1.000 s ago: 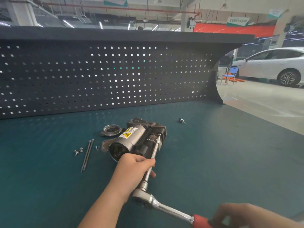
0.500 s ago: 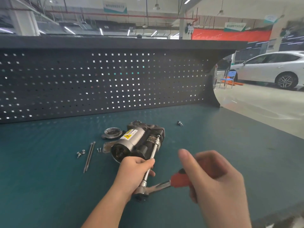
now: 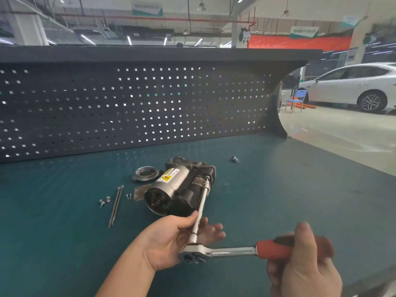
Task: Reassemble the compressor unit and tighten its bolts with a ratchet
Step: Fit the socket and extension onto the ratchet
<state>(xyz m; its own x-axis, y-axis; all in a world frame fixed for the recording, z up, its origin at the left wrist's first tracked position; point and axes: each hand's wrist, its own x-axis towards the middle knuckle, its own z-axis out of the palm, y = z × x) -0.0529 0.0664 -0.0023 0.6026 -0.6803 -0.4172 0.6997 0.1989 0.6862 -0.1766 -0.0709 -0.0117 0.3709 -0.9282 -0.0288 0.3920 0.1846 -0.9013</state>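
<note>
The silver-and-black cylindrical compressor unit with a yellow warning label [image 3: 180, 187] is lying on its side on the dark teal surface [image 3: 278, 189], its open round end facing the person. A long chrome extension bar [image 3: 201, 207] is running from a bolt on the unit's right flank [image 3: 207, 177] back toward the person, so its long axis is pointing away and slightly right, straight at the unit. The left hand [image 3: 171, 241] is cradling the near part of that bar, thumb on top and fingers loosely curled beneath, steadying it rather than squeezing. The chrome ratchet with a red handle [image 3: 225, 252] is sitting square across the bar's near end, its handle reaching out to the right. The right hand [image 3: 304, 260] is wrapping its grip fully round the red handle.

The unit is lying ahead of both hands, nearer the left one; the swing of the handle appears to be the stroke in hand, and it depends on the bar staying in line with the bolt.

Left of the unit, a round metal end cap [image 3: 145, 173], two long thin through-bolts [image 3: 115, 205] and several small screws [image 3: 104, 201] are waiting loose, so reassembly looks incomplete.
</note>
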